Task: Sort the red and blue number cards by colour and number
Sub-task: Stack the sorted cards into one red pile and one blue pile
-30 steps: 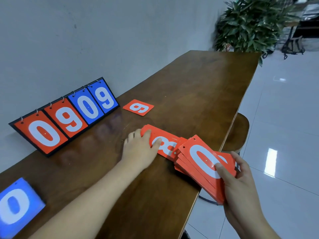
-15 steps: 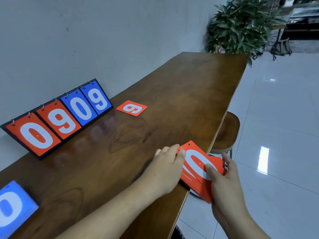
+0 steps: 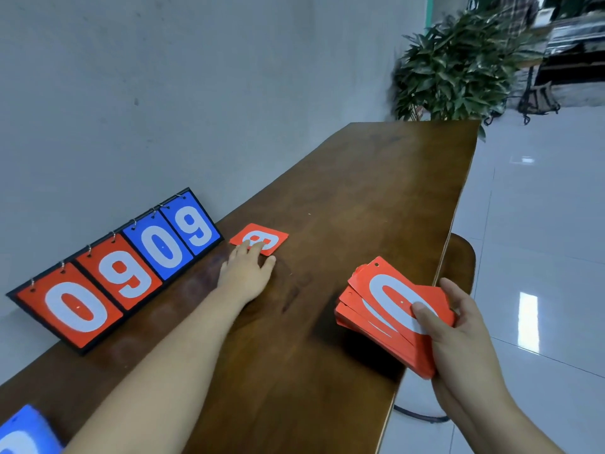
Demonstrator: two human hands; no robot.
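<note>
We look along a dark wooden table (image 3: 360,198) set against a grey wall. Nearest, a blue card (image 3: 23,434) lies at the table's left corner. Our right hand (image 3: 458,339) grips the stack of red cards (image 3: 386,309) at the table's right edge, thumb pressed on the top 0, fingers curled underneath. Farther on, our left hand (image 3: 245,273) lies flat, its straight fingers resting on a single red card (image 3: 265,239) just beside the flip scoreboard (image 3: 114,273) reading 0909. A potted plant (image 3: 458,67) stands beyond the far end.
</note>
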